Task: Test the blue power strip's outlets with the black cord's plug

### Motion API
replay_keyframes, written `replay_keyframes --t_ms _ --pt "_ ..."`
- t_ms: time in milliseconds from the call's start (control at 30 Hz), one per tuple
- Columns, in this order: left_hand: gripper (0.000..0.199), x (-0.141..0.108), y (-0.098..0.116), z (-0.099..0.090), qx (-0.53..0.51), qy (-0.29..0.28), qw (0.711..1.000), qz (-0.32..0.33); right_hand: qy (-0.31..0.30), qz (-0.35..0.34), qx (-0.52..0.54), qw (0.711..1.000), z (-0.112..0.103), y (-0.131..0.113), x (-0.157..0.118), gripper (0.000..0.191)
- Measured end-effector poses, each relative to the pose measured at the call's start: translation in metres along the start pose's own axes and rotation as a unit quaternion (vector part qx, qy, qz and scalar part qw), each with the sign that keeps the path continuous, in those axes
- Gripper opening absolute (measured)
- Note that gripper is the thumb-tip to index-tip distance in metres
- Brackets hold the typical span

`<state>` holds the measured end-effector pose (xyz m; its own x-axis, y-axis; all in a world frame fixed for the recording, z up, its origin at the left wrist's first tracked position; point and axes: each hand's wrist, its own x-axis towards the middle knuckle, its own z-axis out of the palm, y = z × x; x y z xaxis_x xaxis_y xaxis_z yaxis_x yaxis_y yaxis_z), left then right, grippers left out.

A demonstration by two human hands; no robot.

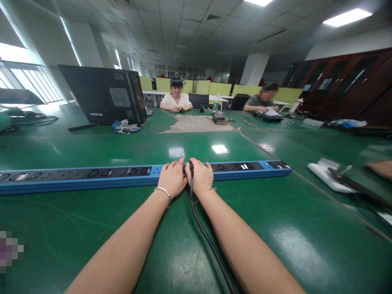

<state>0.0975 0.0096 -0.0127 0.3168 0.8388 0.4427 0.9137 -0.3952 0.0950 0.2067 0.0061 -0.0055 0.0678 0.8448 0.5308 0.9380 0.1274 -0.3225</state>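
Observation:
A long blue and black power strip (122, 175) lies across the green table, its top face lined with sockets. My left hand (172, 177) grips the strip near its middle, fingers laid over the top and far edge. Close beside it, my right hand (200, 174) is closed around a black plug (191, 165) at the strip; how far the plug sits in a socket is hidden by my fingers. From the plug a thick black power cable (203, 232) runs down between my forearms to the bottom edge of the view.
Behind the strip stand a black computer case (104, 96) and gloves (126, 127). Two people sit across the green table (137, 147), near a water bottle (216, 103). At right lie a white device (332, 177) and another person's hand (381, 168).

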Motion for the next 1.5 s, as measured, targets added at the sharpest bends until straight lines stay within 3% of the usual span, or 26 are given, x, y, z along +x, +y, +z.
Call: replay_keyframes --t_ms 167,333,500,667,1000,1200,1500 --pt "0.056 -0.001 0.001 -0.004 -0.016 -0.001 1.000 0.012 -0.029 -0.039 0.015 0.999 -0.006 0.011 -0.006 0.033" --pt "0.050 -0.002 0.000 -0.007 -0.045 -0.006 0.997 0.063 -0.093 -0.080 0.047 0.991 -0.012 0.027 -0.011 0.046" --pt "0.045 0.002 0.000 -0.008 -0.056 -0.026 0.997 0.044 -0.156 -0.118 0.047 0.979 -0.018 0.038 -0.011 0.057" --pt "0.042 0.006 0.005 -0.009 -0.054 -0.033 0.998 0.027 -0.132 -0.139 0.015 0.981 -0.016 0.044 -0.016 0.070" --pt "0.037 0.009 0.007 -0.009 -0.080 -0.020 0.996 0.031 -0.111 -0.134 0.025 0.984 -0.011 0.044 -0.017 0.063" --pt "0.028 0.011 0.010 -0.005 -0.093 0.020 0.994 0.045 -0.085 -0.129 0.036 0.987 -0.009 0.044 -0.016 0.056" --pt "0.028 0.010 0.012 0.003 -0.098 0.040 0.994 0.024 -0.064 -0.127 0.025 0.989 -0.006 0.042 -0.019 0.059"
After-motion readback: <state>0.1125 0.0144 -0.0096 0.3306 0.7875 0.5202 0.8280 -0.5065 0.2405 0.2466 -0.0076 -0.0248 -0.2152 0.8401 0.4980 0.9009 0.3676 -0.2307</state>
